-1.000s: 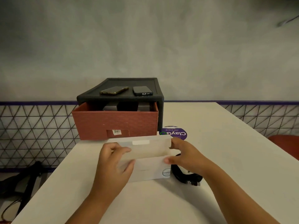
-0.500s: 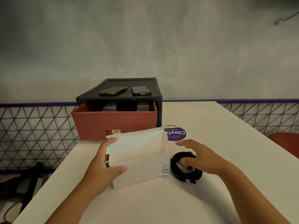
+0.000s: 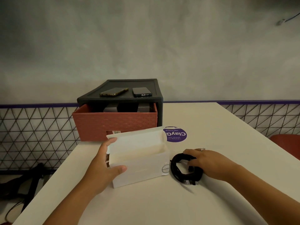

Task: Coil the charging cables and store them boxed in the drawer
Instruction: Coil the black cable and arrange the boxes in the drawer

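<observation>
Cable coil (image 3: 178, 173) is sitting gripped under your right hand (image 3: 209, 163); be pinching all its loops together while your left hand (image 3: 103, 166) is clasping the open box (image 3: 141, 171) steady.

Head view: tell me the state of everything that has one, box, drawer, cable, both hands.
Box: open, flap up, standing on the table.
Drawer: pulled out, dark items inside.
Cable: coiled, on the table right of the box, not yet inside.
Left hand: grips the box's left end.
Right hand: fingers curled on the cable.
</observation>
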The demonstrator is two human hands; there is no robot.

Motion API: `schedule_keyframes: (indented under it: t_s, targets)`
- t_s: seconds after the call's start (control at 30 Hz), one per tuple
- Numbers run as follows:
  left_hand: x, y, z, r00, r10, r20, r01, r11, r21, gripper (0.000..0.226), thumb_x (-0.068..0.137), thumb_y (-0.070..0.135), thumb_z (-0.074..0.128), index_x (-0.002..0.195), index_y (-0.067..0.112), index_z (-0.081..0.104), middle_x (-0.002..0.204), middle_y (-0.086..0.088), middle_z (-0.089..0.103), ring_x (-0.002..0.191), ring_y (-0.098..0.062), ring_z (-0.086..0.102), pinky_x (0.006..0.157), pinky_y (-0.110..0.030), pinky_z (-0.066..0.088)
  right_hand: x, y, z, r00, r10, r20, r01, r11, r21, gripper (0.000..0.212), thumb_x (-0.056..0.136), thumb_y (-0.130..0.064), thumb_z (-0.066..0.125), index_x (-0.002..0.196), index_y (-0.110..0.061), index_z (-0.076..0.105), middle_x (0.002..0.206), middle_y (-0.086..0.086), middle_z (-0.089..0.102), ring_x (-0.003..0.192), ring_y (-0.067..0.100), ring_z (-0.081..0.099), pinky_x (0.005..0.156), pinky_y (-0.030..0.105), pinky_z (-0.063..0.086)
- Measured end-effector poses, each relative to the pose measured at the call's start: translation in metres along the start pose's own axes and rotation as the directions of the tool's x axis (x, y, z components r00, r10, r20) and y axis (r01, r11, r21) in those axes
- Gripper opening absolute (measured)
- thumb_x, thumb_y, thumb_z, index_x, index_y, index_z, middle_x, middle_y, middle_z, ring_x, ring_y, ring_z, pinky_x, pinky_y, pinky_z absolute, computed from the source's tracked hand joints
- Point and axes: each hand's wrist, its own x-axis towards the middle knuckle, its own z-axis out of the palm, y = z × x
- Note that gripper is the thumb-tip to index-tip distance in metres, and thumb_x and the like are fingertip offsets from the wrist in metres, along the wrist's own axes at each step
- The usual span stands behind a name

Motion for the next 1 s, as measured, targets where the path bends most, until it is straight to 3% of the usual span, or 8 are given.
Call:
schedule_keyframes:
  t_s: [0.1,0.27,0.43,0.53,0.6,0.67,0.87,1.0]
  targets:
    - [0.002,0.000,0.001,1.000,-0.003,0.001,0.003,1.000,-0.001,0.082,0.070,-0.010,0.074,0.123,0.044,0.040,0.098,-0.001,0.066,0.080,0.004,0.064,0.065,-0.005,0.045,0.003,0.001,-0.003,1.000,-0.008,0.022,0.009,0.999,-0.042,0.037,0.095,-0.009,0.037,0.125,-0.022,0.055,0.154,-0.008,0.018,0.129,0.022,0.039,0.097,0.031,0.041]
    - [0.002,-0.002,0.000,1.000,-0.005,-0.009,0.005,1.000,-0.002,0.080,0.070,-0.009,0.074,0.113,0.050,0.042,0.098,-0.001,0.068,0.082,0.002,0.065,0.066,-0.009,0.048,0.001,0.003,0.003,1.000,-0.018,0.013,0.019,1.000,-0.022,0.037,0.096,-0.006,0.033,0.125,-0.021,0.052,0.155,-0.009,0.012,0.135,0.022,0.032,0.101,0.032,0.039]
    - [0.002,-0.001,-0.002,1.000,-0.010,0.002,0.010,1.000,-0.002,0.081,0.071,-0.009,0.074,0.116,0.048,0.041,0.095,0.000,0.069,0.082,0.001,0.065,0.067,-0.011,0.049,-0.011,0.002,0.008,0.995,0.054,-0.089,-0.035,0.980,0.196,0.029,0.097,-0.015,0.043,0.123,-0.019,0.055,0.150,-0.012,0.028,0.124,0.020,0.046,0.098,0.021,0.036]
    - [0.003,-0.001,-0.003,1.000,-0.006,0.016,0.006,1.000,-0.001,0.081,0.070,-0.009,0.074,0.117,0.048,0.041,0.098,0.000,0.068,0.084,0.000,0.065,0.067,-0.011,0.049,-0.025,-0.001,-0.010,0.981,0.116,-0.152,-0.049,0.920,0.388,0.031,0.092,-0.013,0.054,0.120,-0.027,0.056,0.128,-0.025,0.046,0.113,0.004,0.051,0.089,0.010,0.037]
    - [0.003,0.002,0.000,1.000,-0.002,0.024,0.003,1.000,-0.008,0.081,0.071,-0.010,0.073,0.118,0.047,0.040,0.100,0.000,0.067,0.083,0.001,0.066,0.066,-0.009,0.048,-0.037,-0.007,-0.036,0.977,0.134,-0.165,-0.026,0.847,0.531,0.041,0.089,-0.009,0.058,0.105,-0.046,0.054,0.099,-0.029,0.059,0.095,-0.001,0.054,0.082,0.015,0.043]
    - [0.003,0.007,0.005,0.999,0.000,0.043,0.000,1.000,-0.007,0.083,0.071,-0.012,0.072,0.121,0.046,0.039,0.099,0.001,0.065,0.081,0.002,0.065,0.065,-0.008,0.047,-0.045,-0.016,-0.063,0.977,0.117,-0.178,0.014,0.798,0.603,0.048,0.088,-0.007,0.059,0.086,-0.054,0.052,0.086,-0.028,0.060,0.083,-0.002,0.054,0.072,0.016,0.044]
    - [-0.004,0.021,0.032,0.986,0.017,0.166,-0.021,1.000,0.023,0.084,0.072,-0.009,0.073,0.125,0.045,0.036,0.098,0.004,0.063,0.079,0.012,0.061,0.064,-0.004,0.045,-0.023,-0.040,-0.110,0.984,0.079,-0.159,0.020,0.839,0.544,0.025,0.094,-0.017,0.052,0.083,-0.037,0.041,0.080,-0.014,0.054,0.076,0.007,0.051,0.065,0.018,0.038]
    - [-0.003,0.020,0.037,0.978,0.020,0.206,-0.030,0.999,0.043,0.086,0.072,-0.004,0.075,0.126,0.048,0.034,0.098,0.007,0.064,0.079,0.010,0.061,0.067,-0.007,0.045,-0.007,-0.051,-0.119,0.997,0.058,-0.050,-0.031,0.904,0.427,0.014,0.096,-0.020,0.047,0.109,-0.025,0.043,0.094,-0.006,0.052,0.079,0.006,0.049,0.067,0.018,0.039]
